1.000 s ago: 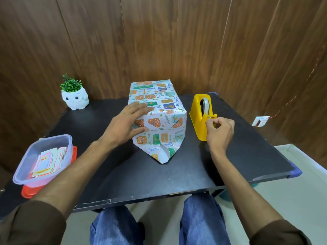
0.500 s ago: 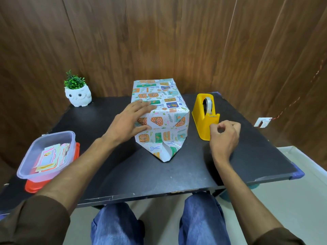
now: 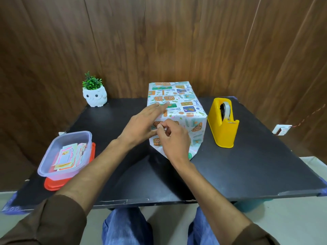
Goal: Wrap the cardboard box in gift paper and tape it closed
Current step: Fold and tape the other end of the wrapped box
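Note:
The box wrapped in white gift paper with colourful prints (image 3: 184,110) stands in the middle of the black table (image 3: 230,170). Its near end has a folded paper flap pointing down to the table. My left hand (image 3: 143,124) lies flat with straight fingers on the box's top and left side. My right hand (image 3: 174,138) is in front of the near face, thumb and forefinger pinching a small piece of clear tape (image 3: 161,127) at the fold. The yellow tape dispenser (image 3: 223,122) stands to the right of the box.
A clear plastic tub of paper cards (image 3: 65,154) sits on a red lid at the left. A white owl pot with a green plant (image 3: 94,93) stands at the back left. Wood panelling closes off the back. My knees are below the table's near edge.
My right hand has left the dispenser and moved left to the box's near face with a piece of tape. My left hand stays on the box.

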